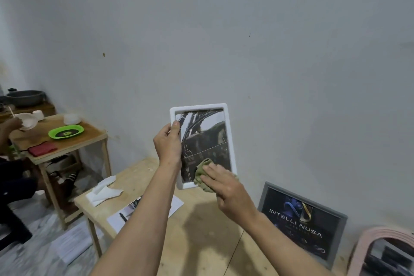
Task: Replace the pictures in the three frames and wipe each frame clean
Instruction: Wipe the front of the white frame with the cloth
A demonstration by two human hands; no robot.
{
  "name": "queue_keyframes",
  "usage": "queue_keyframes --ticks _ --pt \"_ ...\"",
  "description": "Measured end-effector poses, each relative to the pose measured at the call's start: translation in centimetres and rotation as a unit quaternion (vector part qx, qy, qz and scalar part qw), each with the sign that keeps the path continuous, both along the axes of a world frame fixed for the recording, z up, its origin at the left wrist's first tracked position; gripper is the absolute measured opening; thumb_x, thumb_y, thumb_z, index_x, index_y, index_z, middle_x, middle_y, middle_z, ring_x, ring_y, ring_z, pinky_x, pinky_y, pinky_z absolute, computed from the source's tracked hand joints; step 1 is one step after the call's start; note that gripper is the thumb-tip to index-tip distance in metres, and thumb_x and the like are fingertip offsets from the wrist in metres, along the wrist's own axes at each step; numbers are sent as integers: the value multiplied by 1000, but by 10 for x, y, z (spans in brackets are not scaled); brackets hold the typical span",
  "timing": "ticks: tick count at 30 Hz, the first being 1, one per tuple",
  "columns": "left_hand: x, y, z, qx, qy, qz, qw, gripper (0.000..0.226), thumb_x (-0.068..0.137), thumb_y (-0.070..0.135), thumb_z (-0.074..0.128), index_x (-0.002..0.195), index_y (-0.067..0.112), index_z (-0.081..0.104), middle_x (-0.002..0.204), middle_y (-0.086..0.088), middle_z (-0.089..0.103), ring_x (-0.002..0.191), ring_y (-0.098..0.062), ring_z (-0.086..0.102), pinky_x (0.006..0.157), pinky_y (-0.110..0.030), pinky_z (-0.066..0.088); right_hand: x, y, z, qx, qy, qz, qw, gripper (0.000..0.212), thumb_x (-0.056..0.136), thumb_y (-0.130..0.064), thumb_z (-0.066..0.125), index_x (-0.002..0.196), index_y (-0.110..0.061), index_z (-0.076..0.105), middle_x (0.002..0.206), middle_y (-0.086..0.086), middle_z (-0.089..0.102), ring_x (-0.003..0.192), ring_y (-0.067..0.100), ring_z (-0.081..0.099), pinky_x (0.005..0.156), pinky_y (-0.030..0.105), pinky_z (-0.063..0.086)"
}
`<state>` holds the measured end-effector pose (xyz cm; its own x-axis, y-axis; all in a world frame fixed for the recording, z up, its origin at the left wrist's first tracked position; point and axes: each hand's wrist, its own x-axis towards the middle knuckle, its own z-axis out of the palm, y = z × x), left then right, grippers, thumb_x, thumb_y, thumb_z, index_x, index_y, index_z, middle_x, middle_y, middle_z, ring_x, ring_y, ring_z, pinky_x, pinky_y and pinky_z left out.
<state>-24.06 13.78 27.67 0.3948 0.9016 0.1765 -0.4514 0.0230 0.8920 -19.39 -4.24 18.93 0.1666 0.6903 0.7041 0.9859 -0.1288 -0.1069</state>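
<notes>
I hold a white picture frame (228, 132) upright above the wooden table (201, 231), with a dark car picture inside it. My left hand (168, 143) grips the frame's left edge, thumb on the front. My right hand (226, 188) presses a folded green cloth (201, 171) flat against the frame's lower glass. A grey frame (302, 222) with a dark "INTELLI NUSA" picture leans on the wall at right. A pink arched frame (380, 251) stands at the lower right corner.
Loose printed pictures and a pen (134, 210) lie on the table's left part beside white folded paper (103, 190). A second small table (67, 141) at left carries a green tray, a red cloth and cups; another person's hand (11, 123) is there. Papers lie on the floor.
</notes>
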Motion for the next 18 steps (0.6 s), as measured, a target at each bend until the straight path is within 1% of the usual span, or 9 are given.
queue_keyframes --ticks 3,5,8,10,11,13,14,16,18 --pt "6 2 -14 8 52 -16 999 26 89 31 65 68 17 72 68 1 66 67 -20 56 66 -33 46 -6 -4 3 -19 82 64 994 64 67 5 36 120 -11 68 134 2 59 128 12 50 107 35 41" --pt "5 4 -19 -8 78 -49 996 28 82 31 69 57 19 62 61 0 57 65 -21 49 62 -33 39 -2 -7 33 23 126 84 988 67 65 7 39 123 -12 66 131 -3 58 123 9 55 104 33 46" --pt "8 0 -23 -61 54 -136 987 18 79 24 69 82 7 68 78 -15 60 74 -25 56 69 -41 46 18 18 93 150 124 19 981 66 68 12 45 128 -8 60 130 -2 60 121 9 55 106 29 43" --pt "13 -2 -28 -90 7 -177 980 24 84 20 67 95 -1 72 92 -19 69 85 -28 64 83 -46 52 29 48 115 98 99 -12 990 66 69 11 45 131 -7 57 135 7 58 128 19 48 115 37 32" --pt "16 -1 -31 -100 -15 -179 979 26 87 17 65 102 -3 73 100 -18 72 92 -28 67 89 -45 52 32 63 112 39 63 -17 997 65 69 8 45 131 -7 57 136 10 57 130 24 47 116 43 28" --pt "22 13 -38 -120 -17 -156 980 23 93 11 60 108 -1 72 107 -16 74 98 -24 70 91 -37 55 35 86 83 -48 24 -8 999 61 69 5 48 129 -3 59 137 15 56 131 30 47 116 49 28" --pt "25 25 -45 -134 -4 -145 980 21 94 11 59 106 0 73 105 -15 75 98 -26 71 88 -37 56 34 93 63 -68 42 9 997 60 69 7 50 127 -2 60 136 15 56 130 31 49 115 47 30" --pt "29 50 -62 -150 45 -120 980 17 92 17 62 93 4 74 91 -14 72 85 -30 68 78 -40 53 33 101 26 -76 101 61 990 55 66 13 53 117 -2 67 127 14 63 122 28 55 115 34 31" --pt "36 72 -78 -130 107 -95 981 19 86 27 64 81 9 71 83 -13 67 77 -27 60 73 -40 50 29 106 -5 -99 181 100 973 46 69 11 54 108 -5 73 120 9 68 120 17 57 115 32 31"
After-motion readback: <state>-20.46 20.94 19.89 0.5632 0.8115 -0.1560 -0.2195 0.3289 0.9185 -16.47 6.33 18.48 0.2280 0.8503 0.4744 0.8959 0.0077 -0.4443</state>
